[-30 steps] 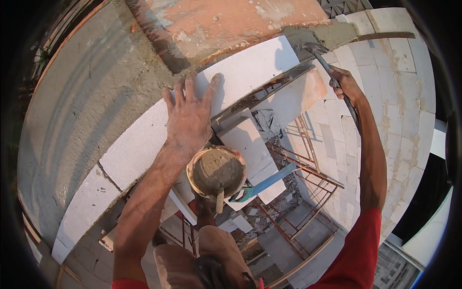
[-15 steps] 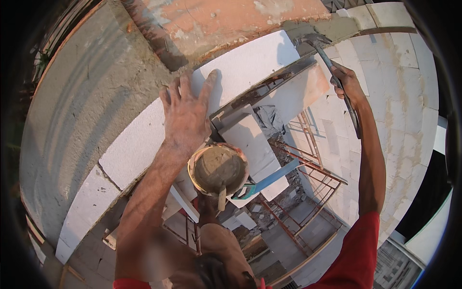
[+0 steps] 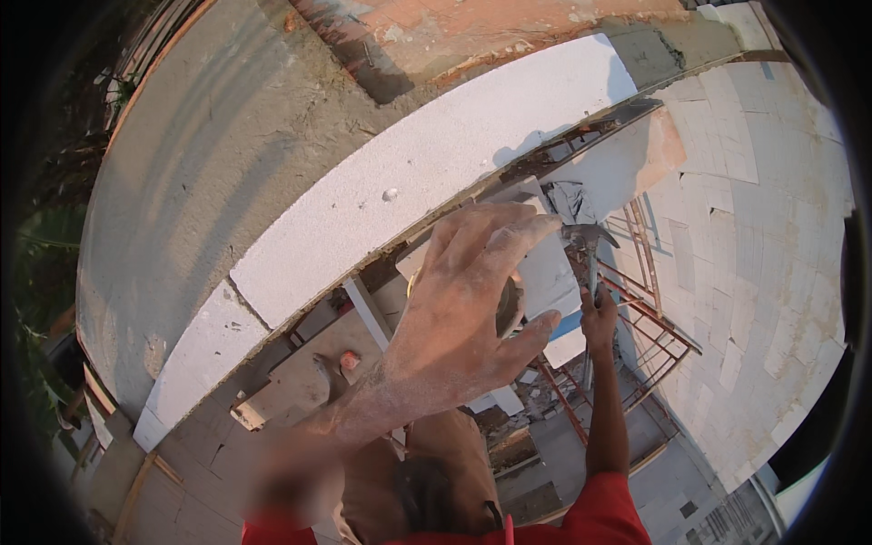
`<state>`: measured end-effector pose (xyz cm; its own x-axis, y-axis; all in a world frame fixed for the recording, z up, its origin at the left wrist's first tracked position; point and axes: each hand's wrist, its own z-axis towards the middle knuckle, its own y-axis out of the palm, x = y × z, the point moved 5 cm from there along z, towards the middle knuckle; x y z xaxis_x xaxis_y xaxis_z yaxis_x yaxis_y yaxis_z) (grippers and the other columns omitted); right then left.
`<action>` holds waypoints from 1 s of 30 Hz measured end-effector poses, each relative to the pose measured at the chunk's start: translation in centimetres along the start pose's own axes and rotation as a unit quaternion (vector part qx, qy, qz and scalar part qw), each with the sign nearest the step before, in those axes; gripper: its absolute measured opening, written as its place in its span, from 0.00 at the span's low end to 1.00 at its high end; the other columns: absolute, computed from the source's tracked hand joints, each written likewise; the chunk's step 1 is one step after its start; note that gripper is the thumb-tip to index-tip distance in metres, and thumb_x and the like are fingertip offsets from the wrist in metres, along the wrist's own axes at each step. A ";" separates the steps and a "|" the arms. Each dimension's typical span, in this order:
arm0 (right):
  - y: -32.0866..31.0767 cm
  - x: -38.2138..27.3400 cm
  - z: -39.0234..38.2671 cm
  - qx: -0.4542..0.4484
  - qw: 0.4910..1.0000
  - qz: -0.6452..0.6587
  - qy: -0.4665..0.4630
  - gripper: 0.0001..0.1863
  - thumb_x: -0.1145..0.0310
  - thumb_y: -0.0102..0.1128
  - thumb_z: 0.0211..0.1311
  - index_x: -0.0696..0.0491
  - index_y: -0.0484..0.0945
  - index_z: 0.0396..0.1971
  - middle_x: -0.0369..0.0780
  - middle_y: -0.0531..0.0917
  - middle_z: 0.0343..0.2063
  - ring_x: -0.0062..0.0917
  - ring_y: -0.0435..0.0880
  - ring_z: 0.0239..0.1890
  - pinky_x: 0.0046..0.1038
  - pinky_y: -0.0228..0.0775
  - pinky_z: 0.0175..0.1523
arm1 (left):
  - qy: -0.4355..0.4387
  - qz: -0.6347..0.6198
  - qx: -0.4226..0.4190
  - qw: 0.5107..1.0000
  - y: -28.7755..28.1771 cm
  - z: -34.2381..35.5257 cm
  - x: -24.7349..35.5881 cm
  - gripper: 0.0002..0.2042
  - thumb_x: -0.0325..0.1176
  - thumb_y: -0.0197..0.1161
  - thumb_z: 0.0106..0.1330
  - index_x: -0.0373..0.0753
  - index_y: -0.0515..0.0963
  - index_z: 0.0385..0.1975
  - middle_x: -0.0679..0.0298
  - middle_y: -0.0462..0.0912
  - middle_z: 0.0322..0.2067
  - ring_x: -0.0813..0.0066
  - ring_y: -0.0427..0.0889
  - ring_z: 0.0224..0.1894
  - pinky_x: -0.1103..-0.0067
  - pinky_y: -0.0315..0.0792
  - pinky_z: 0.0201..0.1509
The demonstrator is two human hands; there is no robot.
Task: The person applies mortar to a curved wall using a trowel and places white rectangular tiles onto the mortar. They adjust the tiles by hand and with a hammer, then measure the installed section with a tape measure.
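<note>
A metal hammer with a dark head [image 3: 589, 235] is upraised at right, gripped in the right hand's [image 3: 599, 322] closed fingers. The left hand [image 3: 459, 313] hangs open, fingers loosely bent, nearer than a long white rectangular block [image 3: 436, 154]. Farther left spreads a rough grey mortar surface [image 3: 227, 127]; far right, a pale block wall [image 3: 758, 245].

Hammer [image 3: 592, 269] in the right grip [image 3: 598, 322]
</note>
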<state>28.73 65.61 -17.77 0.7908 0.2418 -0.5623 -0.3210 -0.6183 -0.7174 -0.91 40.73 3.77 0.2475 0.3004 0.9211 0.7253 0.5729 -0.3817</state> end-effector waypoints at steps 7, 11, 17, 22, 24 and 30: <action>9.4 8.5 3.2 -0.099 0.988 -0.114 -0.027 0.16 0.57 0.64 0.66 0.57 0.80 0.37 0.43 0.79 0.19 0.28 0.77 0.21 0.36 0.69 0.32 | 0.134 -0.399 0.070 0.905 5.1 -0.3 8.4 0.33 0.31 0.66 0.48 0.36 0.71 0.60 0.55 0.77 0.53 0.56 0.74 0.57 0.64 0.64 0.66; 11.1 10.3 4.3 -0.091 0.989 -0.104 -0.044 0.15 0.59 0.65 0.65 0.57 0.80 0.36 0.43 0.78 0.17 0.29 0.76 0.20 0.36 0.67 0.31 | 0.118 -0.423 0.077 0.895 3.9 0.5 7.8 0.35 0.35 0.68 0.48 0.34 0.70 0.61 0.52 0.77 0.55 0.55 0.74 0.60 0.63 0.62 0.68; 12.8 12.8 5.6 -0.107 0.992 -0.052 0.046 0.13 0.59 0.63 0.66 0.55 0.79 0.36 0.38 0.76 0.15 0.25 0.75 0.19 0.33 0.65 0.27 | -0.016 -0.313 0.152 0.937 -3.4 -0.8 1.0 0.41 0.42 0.72 0.48 0.30 0.69 0.64 0.47 0.77 0.58 0.54 0.73 0.64 0.61 0.59 0.72; 13.6 13.7 6.7 -0.116 0.993 -0.019 0.021 0.17 0.57 0.63 0.66 0.57 0.79 0.39 0.40 0.76 0.17 0.24 0.74 0.19 0.33 0.64 0.27 | -0.107 -0.057 0.313 0.942 -11.5 -5.2 -6.0 0.29 0.41 0.72 0.58 0.32 0.76 0.58 0.52 0.81 0.55 0.59 0.76 0.63 0.60 0.59 0.73; 14.0 14.1 7.1 -0.111 0.992 -0.058 -0.007 0.17 0.58 0.62 0.67 0.58 0.79 0.44 0.42 0.80 0.20 0.30 0.77 0.21 0.35 0.67 0.30 | -0.140 0.079 0.335 0.928 -13.0 -7.5 -7.5 0.22 0.37 0.70 0.63 0.33 0.80 0.54 0.54 0.82 0.53 0.61 0.76 0.62 0.61 0.61 0.72; 14.7 16.7 7.9 -0.096 0.977 -0.185 -0.039 0.22 0.62 0.59 0.67 0.55 0.76 0.57 0.51 0.86 0.39 0.48 0.85 0.44 0.45 0.74 0.49 | -0.209 0.267 0.286 0.896 -14.0 -12.7 -9.6 0.16 0.37 0.71 0.62 0.39 0.83 0.48 0.57 0.85 0.49 0.63 0.80 0.57 0.63 0.70 0.63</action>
<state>33.12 66.46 -40.92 0.7894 0.5272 -0.3144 0.0894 -0.6054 -0.7909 -5.28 20.17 1.25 0.1114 0.8399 0.5311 0.0967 0.5228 -0.8470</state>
